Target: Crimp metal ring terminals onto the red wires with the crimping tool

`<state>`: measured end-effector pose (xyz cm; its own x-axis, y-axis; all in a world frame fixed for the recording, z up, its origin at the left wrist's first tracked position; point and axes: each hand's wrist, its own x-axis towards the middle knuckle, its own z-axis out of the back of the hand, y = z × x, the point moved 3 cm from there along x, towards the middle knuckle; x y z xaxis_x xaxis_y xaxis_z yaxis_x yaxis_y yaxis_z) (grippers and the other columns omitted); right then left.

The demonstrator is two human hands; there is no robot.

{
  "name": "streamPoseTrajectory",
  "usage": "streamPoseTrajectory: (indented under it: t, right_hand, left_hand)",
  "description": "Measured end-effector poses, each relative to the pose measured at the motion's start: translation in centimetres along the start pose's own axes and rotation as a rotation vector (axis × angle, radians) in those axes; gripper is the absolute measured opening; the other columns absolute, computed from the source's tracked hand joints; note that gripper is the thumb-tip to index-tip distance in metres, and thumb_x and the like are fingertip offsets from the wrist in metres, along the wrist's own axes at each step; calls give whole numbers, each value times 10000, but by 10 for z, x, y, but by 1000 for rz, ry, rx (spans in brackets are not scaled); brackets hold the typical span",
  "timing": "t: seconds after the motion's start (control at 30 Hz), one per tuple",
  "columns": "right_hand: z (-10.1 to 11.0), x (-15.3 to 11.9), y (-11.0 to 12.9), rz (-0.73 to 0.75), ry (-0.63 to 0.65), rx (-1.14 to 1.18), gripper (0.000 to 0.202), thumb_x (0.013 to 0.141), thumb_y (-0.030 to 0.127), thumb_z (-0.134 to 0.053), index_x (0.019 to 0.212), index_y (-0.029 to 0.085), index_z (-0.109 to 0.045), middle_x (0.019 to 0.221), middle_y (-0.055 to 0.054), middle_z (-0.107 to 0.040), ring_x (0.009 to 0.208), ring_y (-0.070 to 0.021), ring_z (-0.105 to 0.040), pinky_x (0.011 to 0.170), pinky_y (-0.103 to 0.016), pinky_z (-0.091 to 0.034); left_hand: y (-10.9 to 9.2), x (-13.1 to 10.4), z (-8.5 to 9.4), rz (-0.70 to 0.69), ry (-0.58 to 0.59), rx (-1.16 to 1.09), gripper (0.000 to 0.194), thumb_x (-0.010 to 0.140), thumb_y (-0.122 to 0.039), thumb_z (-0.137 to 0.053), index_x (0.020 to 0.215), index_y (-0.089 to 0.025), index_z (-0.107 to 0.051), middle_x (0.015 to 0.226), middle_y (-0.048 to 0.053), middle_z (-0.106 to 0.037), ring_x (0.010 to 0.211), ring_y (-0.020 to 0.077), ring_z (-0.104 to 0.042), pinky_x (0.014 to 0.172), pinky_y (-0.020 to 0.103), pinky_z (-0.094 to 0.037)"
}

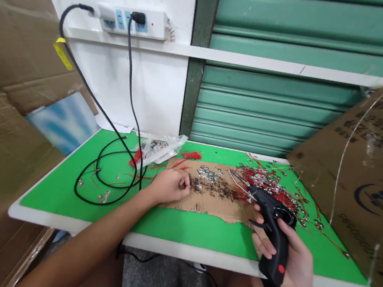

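My right hand (290,249) is wrapped round a black soldering gun (272,234), its metal tip pointing up and left over the cardboard. My left hand (171,186) is closed at the left part of the scorched cardboard piece (185,202); what its fingers pinch, if anything, is too small to make out. A small silvery part (200,187) lies on the burn marks just right of my left fingers. Behind it sits a heap of small metal parts (209,173). To the right, a pile of red wires with metal ends (276,186) spreads behind the gun.
A green mat (192,229) covers the table. Black cables (103,203) loop at the left, below a power strip (156,24). A plastic bag of metal parts (159,148) lies at the back. Cardboard boxes stand left (2,151) and right (362,179).
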<state>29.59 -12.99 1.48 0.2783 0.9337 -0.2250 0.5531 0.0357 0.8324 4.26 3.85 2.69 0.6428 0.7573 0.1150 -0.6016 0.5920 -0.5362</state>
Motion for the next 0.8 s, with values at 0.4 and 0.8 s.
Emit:
streamPoseTrajectory:
  t: [0.4,0.8]
  right_hand:
    - [-2,-2,1,-16,10,31,297,865,424,-686,1066,210,-732,838,-26,-570,445,-69,-244,359,-209,-385]
    - [19,-2,5,112,143,112,377,797,441,-767,1113,256,-677,824,-4,-512,449,-87,-254,343,-259,-397]
  left_hand:
    - [3,-3,0,19,-26,-1,133,825,-283,-656,826,-201,-761,658,-9,-674,604,137,-569,594,244,-344]
    - [-25,2,11,-81,18,-87,145,832,-249,-657,833,-182,-785,757,21,-755,670,140,-638,621,241,-405]
